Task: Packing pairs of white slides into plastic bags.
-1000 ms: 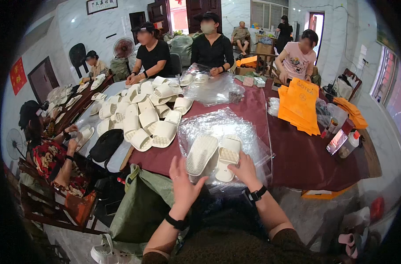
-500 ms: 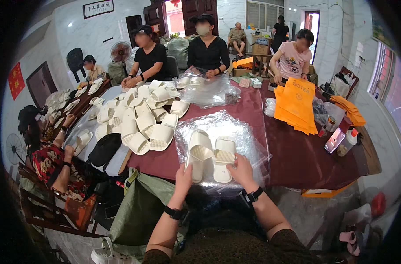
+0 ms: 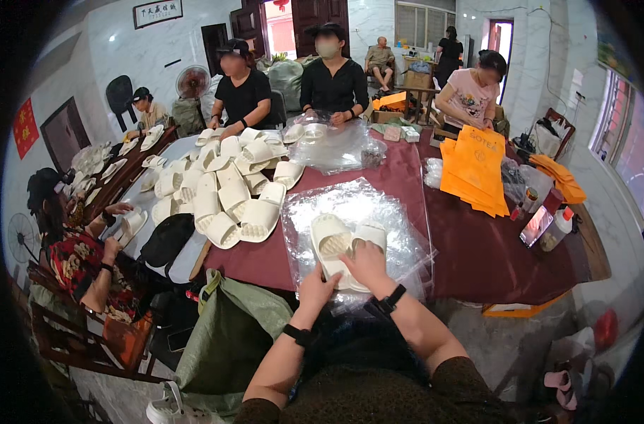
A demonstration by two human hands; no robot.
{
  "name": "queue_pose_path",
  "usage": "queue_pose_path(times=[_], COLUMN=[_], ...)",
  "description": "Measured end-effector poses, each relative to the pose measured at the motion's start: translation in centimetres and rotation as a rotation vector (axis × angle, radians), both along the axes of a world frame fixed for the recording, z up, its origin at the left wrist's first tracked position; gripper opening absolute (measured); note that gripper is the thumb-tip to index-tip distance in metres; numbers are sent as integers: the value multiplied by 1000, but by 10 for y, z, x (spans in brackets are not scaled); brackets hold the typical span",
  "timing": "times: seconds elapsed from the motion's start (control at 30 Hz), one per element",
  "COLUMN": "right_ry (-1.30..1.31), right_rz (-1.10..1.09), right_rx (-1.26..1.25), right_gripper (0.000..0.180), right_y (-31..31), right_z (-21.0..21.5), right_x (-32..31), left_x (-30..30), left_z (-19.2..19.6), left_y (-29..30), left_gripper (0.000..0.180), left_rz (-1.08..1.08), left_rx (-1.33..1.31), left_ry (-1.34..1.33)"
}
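Note:
A pair of cream slide slippers lies side by side on a stack of clear plastic bags (image 3: 400,212) in front of me. My left hand (image 3: 318,288) grips the heel end of the left slipper (image 3: 328,227), its thumb along the edge. Over the right slipper (image 3: 370,232) lies my right hand (image 3: 368,265), fingers curled on it and thumb reaching toward the left slipper. My right hand hides most of that slipper's middle. Both slippers' toe ends point away from me.
A heap of cream slippers (image 3: 226,191) covers the table to the left, beside a black bag (image 3: 168,239). Orange bags (image 3: 474,173), a phone (image 3: 537,225) and a bottle (image 3: 557,230) sit to the right. A green sack (image 3: 230,339) hangs at the near edge. Several people work around the table.
The two slippers have come closer together and turned slightly. My right hand has moved left and up over the right slipper; my left hand has shifted right and nearer to me.

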State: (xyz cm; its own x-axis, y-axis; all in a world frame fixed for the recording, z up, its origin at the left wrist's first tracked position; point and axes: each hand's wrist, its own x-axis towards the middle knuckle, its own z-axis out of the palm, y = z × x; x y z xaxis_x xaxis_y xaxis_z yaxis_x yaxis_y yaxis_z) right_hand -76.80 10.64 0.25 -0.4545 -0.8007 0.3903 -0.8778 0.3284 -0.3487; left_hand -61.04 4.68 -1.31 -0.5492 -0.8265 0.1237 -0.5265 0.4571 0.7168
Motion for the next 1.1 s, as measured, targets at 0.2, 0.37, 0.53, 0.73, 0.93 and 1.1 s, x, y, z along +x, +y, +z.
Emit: queue_pose_path(times=[0.2,0.37,0.53,0.73,0.93,1.1], right_ry=[189,81,-34,-283,-199,-42], right_rz=[-158,-138,-107,-242,-303,-189], right_rx=[106,51,-107,-302,-458,-161], right_gripper=[61,50,42,41,40,45], right_y=[-36,-36,-31,26,79,73], right_z=[-21,-11,-14,25,36,19], right_x=[2,-14,-42,-74,-97,-96], left_x=[0,4,-1,4,3,-10], left_z=[8,15,3,1,1,9], left_y=[6,3,17,31,34,35], left_gripper=[67,71,87,67,33,35], left_rz=[-1,-94,-85,-128,-277,-415], left_rx=[-23,39,-190,-414,-677,-443], left_ry=[-85,-116,-184,-174,-61,-51])
